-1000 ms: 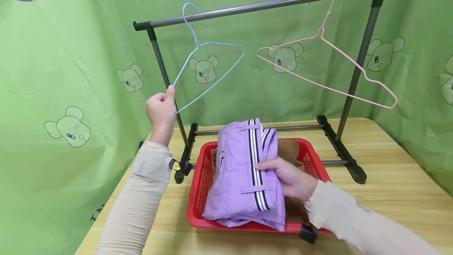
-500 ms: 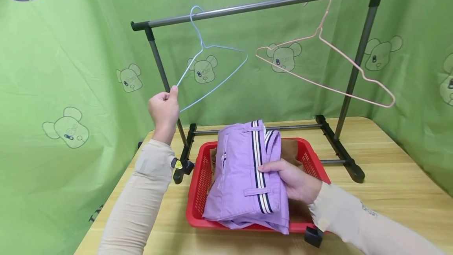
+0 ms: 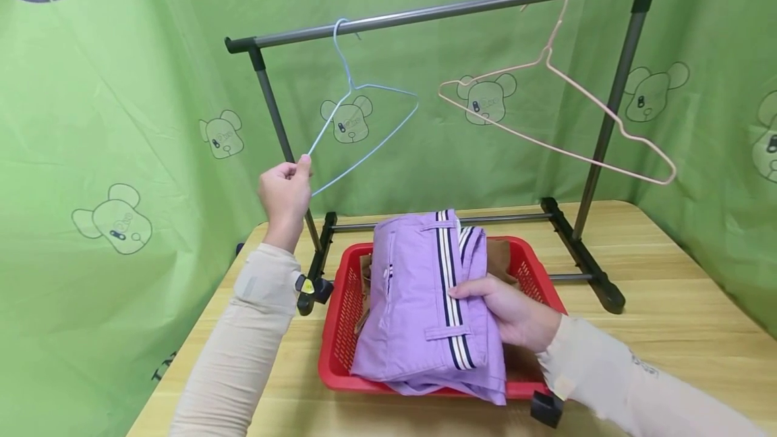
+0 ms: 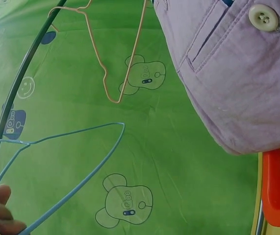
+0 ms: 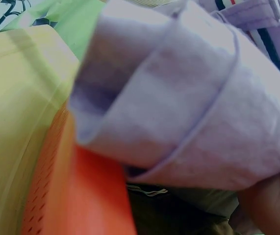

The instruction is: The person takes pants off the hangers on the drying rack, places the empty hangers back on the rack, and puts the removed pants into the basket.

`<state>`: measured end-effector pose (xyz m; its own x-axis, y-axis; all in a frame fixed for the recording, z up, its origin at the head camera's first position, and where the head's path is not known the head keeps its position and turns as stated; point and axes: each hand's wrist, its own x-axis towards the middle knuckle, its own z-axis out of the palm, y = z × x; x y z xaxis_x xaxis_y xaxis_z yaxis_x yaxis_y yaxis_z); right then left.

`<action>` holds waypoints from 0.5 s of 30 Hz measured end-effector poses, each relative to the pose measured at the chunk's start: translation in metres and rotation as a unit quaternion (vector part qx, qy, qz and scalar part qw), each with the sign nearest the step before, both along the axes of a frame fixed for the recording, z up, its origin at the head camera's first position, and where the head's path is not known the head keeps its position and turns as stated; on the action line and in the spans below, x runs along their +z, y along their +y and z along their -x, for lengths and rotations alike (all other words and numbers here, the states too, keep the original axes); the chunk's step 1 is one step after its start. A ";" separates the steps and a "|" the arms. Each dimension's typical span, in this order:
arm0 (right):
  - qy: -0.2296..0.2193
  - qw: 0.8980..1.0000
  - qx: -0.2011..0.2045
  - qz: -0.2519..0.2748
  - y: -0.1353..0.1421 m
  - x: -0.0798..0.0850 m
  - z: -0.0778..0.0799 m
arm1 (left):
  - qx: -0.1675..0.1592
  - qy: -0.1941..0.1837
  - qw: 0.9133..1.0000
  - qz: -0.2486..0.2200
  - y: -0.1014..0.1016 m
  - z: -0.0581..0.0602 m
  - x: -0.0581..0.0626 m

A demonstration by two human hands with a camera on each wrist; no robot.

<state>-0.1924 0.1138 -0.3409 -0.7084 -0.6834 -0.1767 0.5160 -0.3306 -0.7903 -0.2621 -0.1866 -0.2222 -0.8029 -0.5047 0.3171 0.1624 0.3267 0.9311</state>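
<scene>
My left hand [image 3: 285, 201] pinches the lower left arm of a light blue wire hanger [image 3: 330, 121], whose hook sits over the rack's bar. In the left wrist view, curled fingers [image 4: 0, 213] show at the hanger's corner. With thumb on the striped waistband, my right hand [image 3: 516, 309] grips folded purple pants [image 3: 413, 295] above a red basket [image 3: 341, 282]. Its other fingers are hidden behind the cloth. A button and a pocket slit show on the pants in the left wrist view. The right wrist view is filled by their folded layers [image 5: 179, 107].
A pink hanger [image 3: 546, 146] hangs on the right of the grey rack's bar [image 3: 449, 13]. Brown cloth [image 3: 499, 258] lies in the basket. The basket stands on a wooden table [image 3: 680, 288], before the rack's feet. A green printed curtain [image 3: 152, 120] surrounds the table.
The blue hanger has moved right and down, its hook lowering onto the bar, with my left hand following. My right hand and the pants have shifted slightly right and down.
</scene>
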 end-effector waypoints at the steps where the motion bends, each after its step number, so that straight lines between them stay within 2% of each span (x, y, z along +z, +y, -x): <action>1: 0.003 1.000 0.001 -0.003 0.000 0.000 0.000 | -0.004 0.000 1.000 -0.001 0.000 0.000 -0.001; 8: 0.012 1.000 0.002 -0.016 0.004 -0.001 -0.002 | -0.051 0.015 0.998 -0.037 -0.002 -0.001 -0.004; 15: 0.013 0.999 -0.010 -0.030 0.010 -0.004 -0.002 | -0.062 0.026 0.997 -0.045 -0.001 -0.003 -0.006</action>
